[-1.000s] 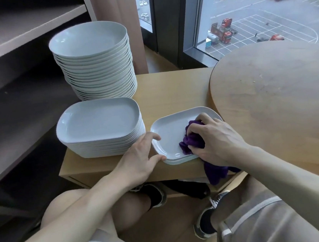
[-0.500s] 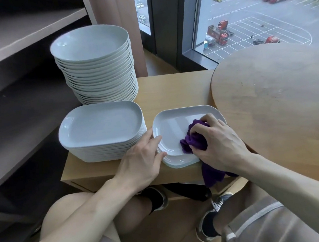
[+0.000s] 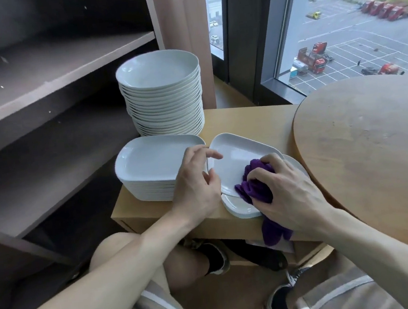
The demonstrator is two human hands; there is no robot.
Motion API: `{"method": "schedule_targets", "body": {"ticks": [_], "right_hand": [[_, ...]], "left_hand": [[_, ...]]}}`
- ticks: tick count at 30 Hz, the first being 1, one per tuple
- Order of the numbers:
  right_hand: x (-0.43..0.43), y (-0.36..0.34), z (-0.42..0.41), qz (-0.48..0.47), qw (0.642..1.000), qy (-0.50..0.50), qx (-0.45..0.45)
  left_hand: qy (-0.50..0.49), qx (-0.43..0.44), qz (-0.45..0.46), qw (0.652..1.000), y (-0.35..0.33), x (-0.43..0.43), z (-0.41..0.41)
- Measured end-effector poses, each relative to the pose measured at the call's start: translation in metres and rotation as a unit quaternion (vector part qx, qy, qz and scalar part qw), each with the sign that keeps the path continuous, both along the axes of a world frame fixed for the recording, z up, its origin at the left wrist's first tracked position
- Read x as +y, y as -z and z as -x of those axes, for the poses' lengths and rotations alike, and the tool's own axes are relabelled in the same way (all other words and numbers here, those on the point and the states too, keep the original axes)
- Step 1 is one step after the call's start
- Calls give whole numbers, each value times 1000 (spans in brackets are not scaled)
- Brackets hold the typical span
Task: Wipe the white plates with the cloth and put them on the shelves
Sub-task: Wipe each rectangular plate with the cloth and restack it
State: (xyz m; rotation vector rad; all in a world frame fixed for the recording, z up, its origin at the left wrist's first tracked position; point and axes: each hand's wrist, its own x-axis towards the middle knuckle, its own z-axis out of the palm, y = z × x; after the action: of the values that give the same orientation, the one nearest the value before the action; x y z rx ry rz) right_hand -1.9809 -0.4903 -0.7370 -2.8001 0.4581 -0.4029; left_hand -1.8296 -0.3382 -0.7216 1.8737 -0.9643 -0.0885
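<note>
The task looks to be in its early part. The person's left hand [image 3: 196,183] pinches the left rim of a white rounded-square ceramic plate [image 3: 234,155], thumb over the rim, and holds it tilted up off a second white plate [image 3: 243,210] that lies flat on the light wooden low cabinet [image 3: 250,120]. The right hand [image 3: 290,192] is curled round a bunched purple cloth [image 3: 253,186] and presses it on the near right part of the tilted plate's face, with a tail of the cloth hanging down past the cabinet's front edge. So the step in hand appears to be the wiping of this one plate, which has not yet gone to its place.

Much seems left to do. Just beside the left hand stands a stack of white rounded-rectangular plates [image 3: 152,160], and behind it a taller stack of white round deep plates [image 3: 160,82], both on the same cabinet. Whether any of these have been wiped cannot be told. The dark brown wooden shelves [image 3: 47,78] run along the left, and no plate is seen on the boards that show, so by this view none has been put away. A round wooden table top [image 3: 370,139] overlaps the cabinet on the right and takes no part
</note>
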Motion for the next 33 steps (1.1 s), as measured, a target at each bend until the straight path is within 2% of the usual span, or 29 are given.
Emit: {"method": "schedule_targets", "body": {"ticks": [5,14,20,23,28,33], "right_hand": [[-3,-6,1,5,999,22,-26],[10,-1,1,8,996,3,-92],[10,1,3,3,996,5,-89],[10,1,2,-1,996,0,-84],[11,1,3,-8,997,-5,-77],[12,-1,4,-19,998,6,-56]], "left_hand": [[-55,-43,17,997,-16,15,-23],[-202,2,36,979,-22,37,-81],[-276,44,10,960,-21,49,-105],[-290,12,-44,956,-20,55,-110],[-301,-64,-222,925,-17,61,-114],[-286,-87,-310,903,-14,63,-120]]}}
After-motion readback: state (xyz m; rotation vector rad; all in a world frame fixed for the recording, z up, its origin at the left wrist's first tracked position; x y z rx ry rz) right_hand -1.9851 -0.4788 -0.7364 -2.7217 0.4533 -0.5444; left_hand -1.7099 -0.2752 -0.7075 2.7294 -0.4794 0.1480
